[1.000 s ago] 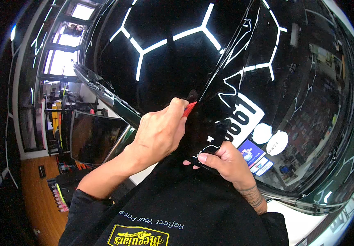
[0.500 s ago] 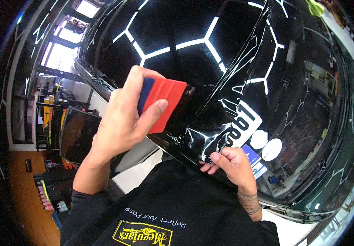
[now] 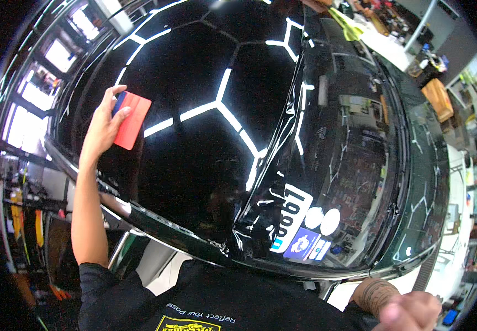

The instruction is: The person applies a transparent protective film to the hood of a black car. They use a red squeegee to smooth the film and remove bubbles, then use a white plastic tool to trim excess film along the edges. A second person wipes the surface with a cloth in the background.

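Note:
My left hand [image 3: 107,122] holds a red squeegee with a dark blue edge [image 3: 132,121] at the left of the glossy black car panel [image 3: 183,160]. My right hand [image 3: 407,309] is low at the right, away from the panel, blurred, fingers curled, with any contents hidden. A strip of wrinkled, shiny black film [image 3: 271,154] runs along the seam between the panel and the dark glass [image 3: 354,160]. A white label [image 3: 289,218], round white stickers [image 3: 329,220] and a blue sticker [image 3: 302,244] are on the glass near the lower edge.
At the top edge another person's hand [image 3: 318,5] appears beside a yellow-green cloth [image 3: 349,25]. Windows [image 3: 28,127] and cluttered workshop gear [image 3: 23,220] line the left. A bench [image 3: 390,52] and brown wooden object [image 3: 437,99] stand at the upper right.
My left hand has lifted the squeegee and moved left and up. My right hand has let go of the film and dropped toward the lower right. The view has shifted across the car.

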A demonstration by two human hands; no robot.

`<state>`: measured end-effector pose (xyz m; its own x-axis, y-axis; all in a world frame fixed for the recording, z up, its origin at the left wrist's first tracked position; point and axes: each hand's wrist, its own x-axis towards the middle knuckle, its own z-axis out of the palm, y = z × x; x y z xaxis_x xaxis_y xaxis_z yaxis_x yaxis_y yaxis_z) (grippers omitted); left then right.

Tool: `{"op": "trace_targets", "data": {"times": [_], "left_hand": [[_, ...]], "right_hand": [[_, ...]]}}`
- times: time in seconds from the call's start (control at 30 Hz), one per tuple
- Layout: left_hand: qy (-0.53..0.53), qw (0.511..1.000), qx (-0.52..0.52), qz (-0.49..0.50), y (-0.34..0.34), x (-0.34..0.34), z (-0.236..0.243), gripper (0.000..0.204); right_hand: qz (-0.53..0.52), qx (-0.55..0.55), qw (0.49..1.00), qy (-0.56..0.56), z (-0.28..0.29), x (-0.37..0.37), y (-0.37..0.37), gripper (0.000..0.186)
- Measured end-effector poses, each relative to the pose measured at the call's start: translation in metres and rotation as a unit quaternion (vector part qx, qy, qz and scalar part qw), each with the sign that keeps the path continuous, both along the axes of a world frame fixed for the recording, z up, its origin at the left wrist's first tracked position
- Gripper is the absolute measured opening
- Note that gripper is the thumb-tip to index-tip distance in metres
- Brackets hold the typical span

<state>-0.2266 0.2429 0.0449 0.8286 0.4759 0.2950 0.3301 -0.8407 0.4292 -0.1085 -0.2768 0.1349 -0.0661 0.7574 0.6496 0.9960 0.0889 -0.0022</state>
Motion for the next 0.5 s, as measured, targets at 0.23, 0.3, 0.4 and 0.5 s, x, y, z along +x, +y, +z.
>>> {"op": "trace_targets", "data": {"times": [0.23, 0.3, 0.4, 0.5], "left_hand": [[0.162, 0.973, 0.023, -0.161, 0.066, 0.046, 0.051, 0.035], [0.174, 0.961, 0.041, -0.210, 0.086, 0.055, 0.063, 0.033], [0.161, 0.956, 0.009, -0.246, 0.116, 0.078, 0.070, 0.031], [0.106, 0.952, -0.056, -0.281, 0.133, 0.099, 0.055, 0.031]], "right_hand": [[-0.188, -0.049, 0.973, 0.123, -0.014, 0.005, 0.112, 0.021], [-0.218, 0.042, 0.938, 0.266, -0.054, 0.049, 0.145, 0.034], [-0.274, 0.082, 0.871, 0.399, -0.079, 0.125, 0.174, 0.032], [-0.335, 0.141, 0.846, 0.390, -0.105, 0.196, 0.188, 0.024]]}}
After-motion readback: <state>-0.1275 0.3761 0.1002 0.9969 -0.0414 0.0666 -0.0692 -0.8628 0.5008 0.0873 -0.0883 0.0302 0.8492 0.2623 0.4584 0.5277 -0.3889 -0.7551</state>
